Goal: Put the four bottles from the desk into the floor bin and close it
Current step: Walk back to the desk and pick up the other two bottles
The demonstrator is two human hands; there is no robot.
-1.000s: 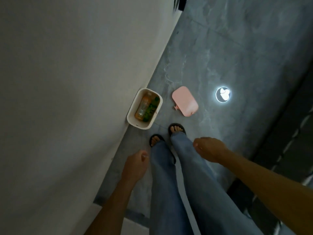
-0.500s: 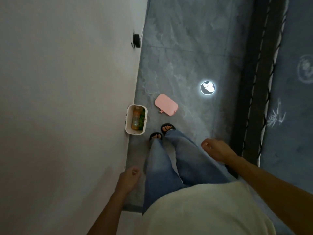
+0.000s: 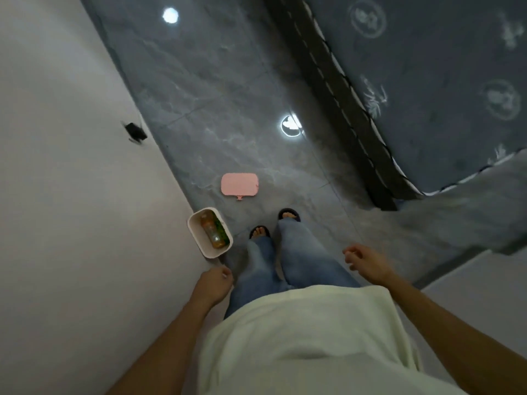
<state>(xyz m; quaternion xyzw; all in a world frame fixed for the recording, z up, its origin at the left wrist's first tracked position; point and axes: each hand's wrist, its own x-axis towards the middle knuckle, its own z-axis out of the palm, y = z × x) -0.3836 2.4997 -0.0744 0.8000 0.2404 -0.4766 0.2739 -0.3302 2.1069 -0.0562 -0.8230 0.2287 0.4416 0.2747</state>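
Both hands empty | left hand (image 3: 213,286) fingers curled | right hand (image 3: 368,263) fingers loosely spread

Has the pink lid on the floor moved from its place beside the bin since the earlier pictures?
No. The pink lid lies flat beside the open bin as before; only the camera turned.

Both arms hang forward; the left hand (image 3: 213,284) is loosely curled and empty, the right hand (image 3: 366,262) half-open and empty.
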